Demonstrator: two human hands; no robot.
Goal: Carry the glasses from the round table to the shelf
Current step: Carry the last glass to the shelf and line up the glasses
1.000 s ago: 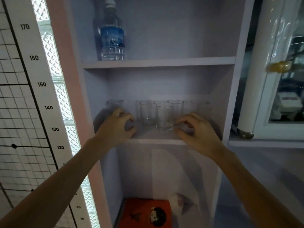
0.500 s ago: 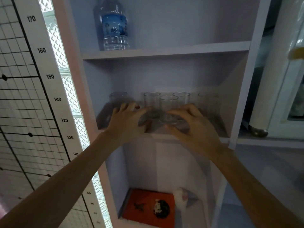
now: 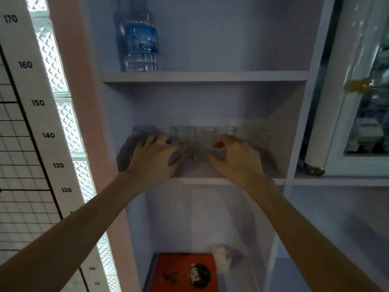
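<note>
Pale lilac shelving (image 3: 202, 76) fills the middle of the view, a tall narrow unit with three compartments showing. On its middle shelf (image 3: 202, 180) stands a row of clear glasses (image 3: 205, 142), upright and close together: one at the far left (image 3: 143, 132), three bunched at the centre, and a fainter one or two toward the right wall that are hard to make out.

Both of the person's bare arms reach into that compartment. The left hand (image 3: 154, 159) is palm-down with its fingers curled loosely, next to the centre-left glass (image 3: 185, 140); whether it touches that glass I cannot tell. The right hand (image 3: 235, 159) is cupped, thumb and forefinger bent toward each other near the base of the centre-right glass (image 3: 225, 135); whether they actually grip it is not clear from here.

Above, on the upper shelf, a plastic water bottle (image 3: 142, 39) with a blue label stands at the left. Below, on the bottom shelf, lies a red-orange box (image 3: 183, 270) with a cartoon head on it, and a small whitish object (image 3: 221, 260) beside it on the right.

Left of the unit runs a pink wall strip, then glass blocks (image 3: 63, 114) letting in light, then a height chart (image 3: 31, 85) numbered from 170 downward. To the right is a white glass-fronted cabinet (image 3: 362, 102) with a brass-coloured knob (image 3: 360, 85).
</note>
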